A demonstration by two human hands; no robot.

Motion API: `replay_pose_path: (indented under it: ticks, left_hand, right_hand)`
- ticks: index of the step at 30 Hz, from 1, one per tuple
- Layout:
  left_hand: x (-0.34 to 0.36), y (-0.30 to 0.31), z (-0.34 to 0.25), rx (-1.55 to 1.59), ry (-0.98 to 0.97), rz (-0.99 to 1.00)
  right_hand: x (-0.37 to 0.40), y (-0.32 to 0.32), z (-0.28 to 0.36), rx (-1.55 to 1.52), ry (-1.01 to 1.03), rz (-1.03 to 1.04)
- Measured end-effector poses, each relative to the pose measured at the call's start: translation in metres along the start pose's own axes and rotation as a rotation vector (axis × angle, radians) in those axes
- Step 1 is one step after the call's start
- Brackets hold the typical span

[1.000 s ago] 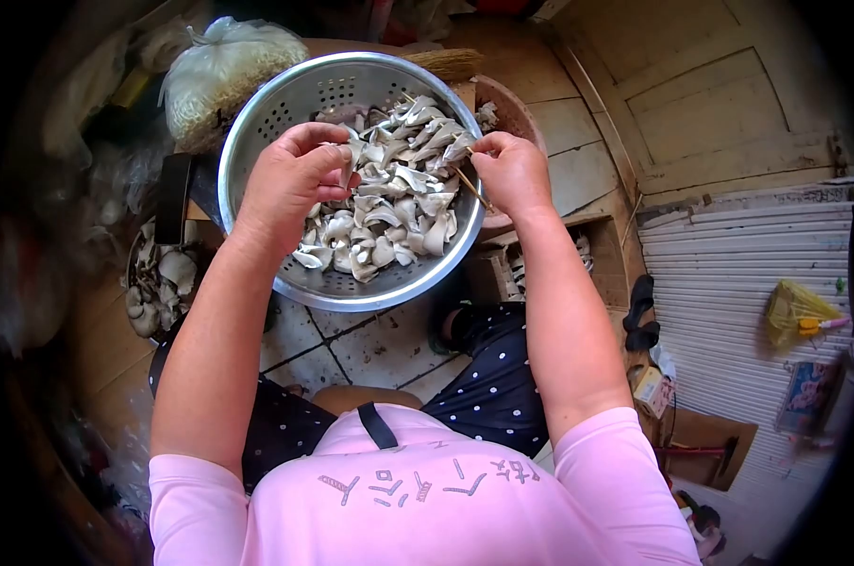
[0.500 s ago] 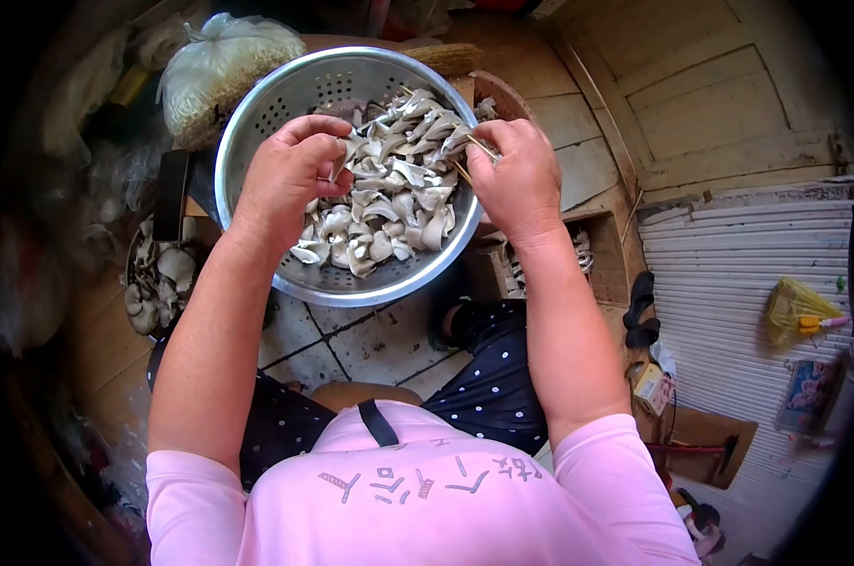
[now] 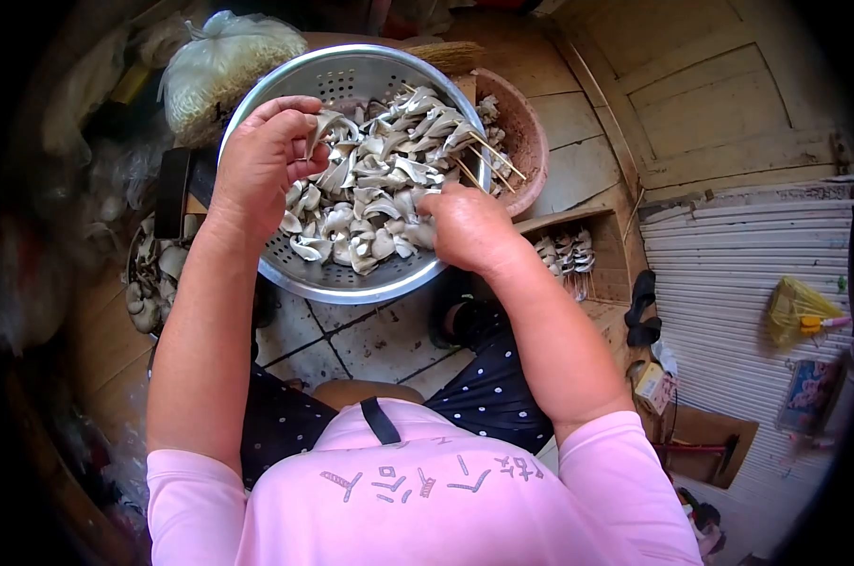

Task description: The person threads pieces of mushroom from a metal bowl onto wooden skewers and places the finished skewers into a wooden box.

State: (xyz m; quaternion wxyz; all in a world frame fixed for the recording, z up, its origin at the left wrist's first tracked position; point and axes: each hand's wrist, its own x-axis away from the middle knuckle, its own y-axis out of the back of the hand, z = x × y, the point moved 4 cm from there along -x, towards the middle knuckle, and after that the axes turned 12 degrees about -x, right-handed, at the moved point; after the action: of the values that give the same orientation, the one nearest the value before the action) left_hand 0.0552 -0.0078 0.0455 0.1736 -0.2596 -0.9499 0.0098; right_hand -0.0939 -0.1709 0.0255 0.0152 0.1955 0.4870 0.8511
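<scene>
A large metal colander (image 3: 403, 285) holds many torn grey mushroom pieces (image 3: 382, 203). Over its left side, my left hand (image 3: 268, 156) pinches a mushroom piece (image 3: 322, 130) between thumb and fingers. My right hand (image 3: 469, 224) is low at the colander's right side, fingertips against the pieces there; what its fingers may hold is hidden. Wooden skewers (image 3: 499, 157) threaded with mushroom pieces lie at the upper right of the pile, their bare ends sticking out over the rim.
Behind the colander's right rim stands a pink basin (image 3: 537, 156). A wooden box (image 3: 608, 255) with skewered mushrooms is to the right. Further left are a clear plastic bag (image 3: 221, 71) and more mushrooms (image 3: 153, 283) in a container. Tiled floor (image 3: 380, 340) shows below.
My right hand has let go of the skewers at the right rim and moved down and left to the loose pieces. My left hand has shifted slightly left and up with a mushroom piece.
</scene>
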Motion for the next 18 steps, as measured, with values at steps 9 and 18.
replay_pose_path:
  ticks: [9,18]
  left_hand:
    - [-0.017,0.025,0.020,-0.318,0.024,-0.102]
    - [-0.016,-0.009,0.063,-0.718,0.262,0.432]
  right_hand:
    - [-0.007,-0.004,0.011,-0.030,0.058,0.076]
    - [0.007,0.003,0.019,-0.075,0.142,-0.028]
